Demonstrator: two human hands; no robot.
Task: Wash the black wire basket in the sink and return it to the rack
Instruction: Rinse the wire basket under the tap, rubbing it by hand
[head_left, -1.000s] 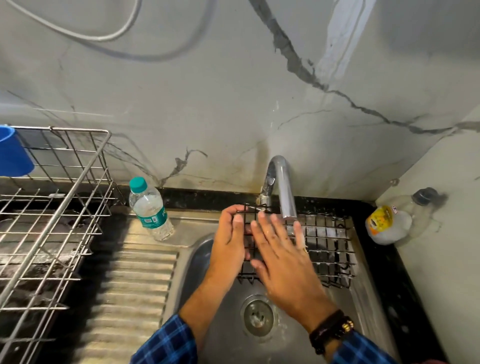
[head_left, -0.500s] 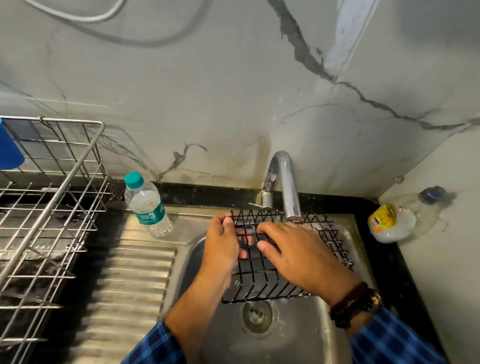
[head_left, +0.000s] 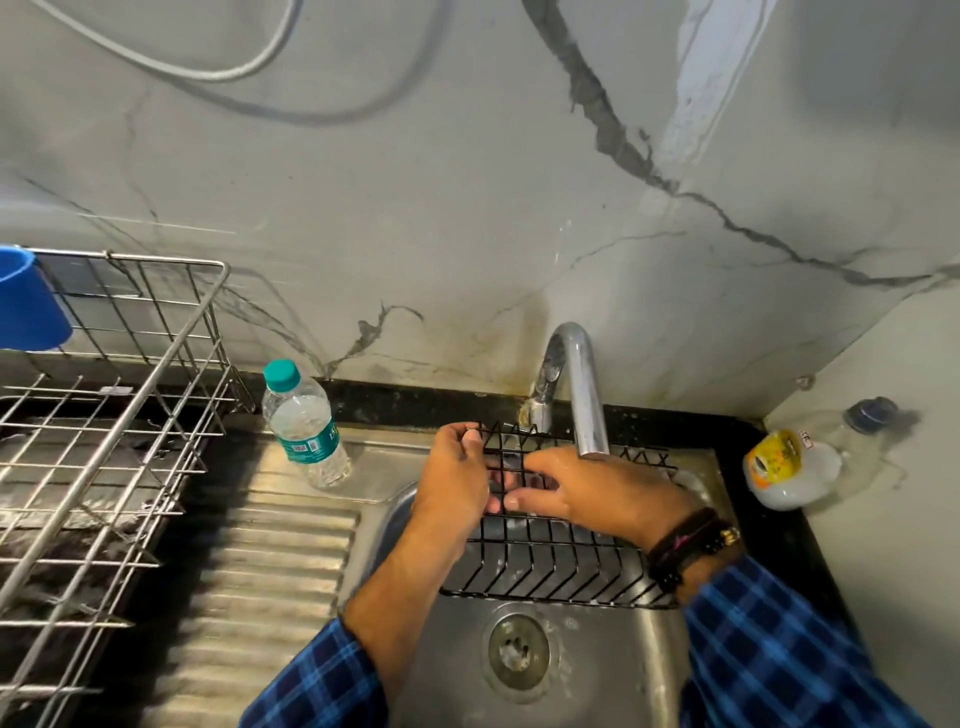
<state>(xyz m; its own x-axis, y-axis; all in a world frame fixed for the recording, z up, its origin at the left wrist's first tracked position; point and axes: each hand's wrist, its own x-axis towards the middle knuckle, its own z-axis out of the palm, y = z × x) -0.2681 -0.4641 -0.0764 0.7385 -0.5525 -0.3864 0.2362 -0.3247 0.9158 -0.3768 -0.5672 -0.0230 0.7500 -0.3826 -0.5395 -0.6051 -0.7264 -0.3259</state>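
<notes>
The black wire basket (head_left: 550, 566) is held over the steel sink (head_left: 613, 670), under the chrome tap (head_left: 584, 395). My left hand (head_left: 454, 478) grips its upper left edge, fingers curled round the wires. Across the basket's upper middle lies my right hand (head_left: 597, 491), fingers bent into the wires and thumb pointing left. The silver wire rack (head_left: 104, 441) stands on the counter at the far left.
A plastic water bottle (head_left: 306, 431) with a teal cap stands on the ribbed drainboard (head_left: 249, 587) left of the sink. A toppled plastic bottle (head_left: 789, 467) with a yellow label lies on the dark counter at right. A blue cup (head_left: 26, 301) hangs on the rack's far corner.
The basket has tilted from nearly upright to lying flatter over the sink. My right hand went from flat against the wires to bent fingers across the top.
</notes>
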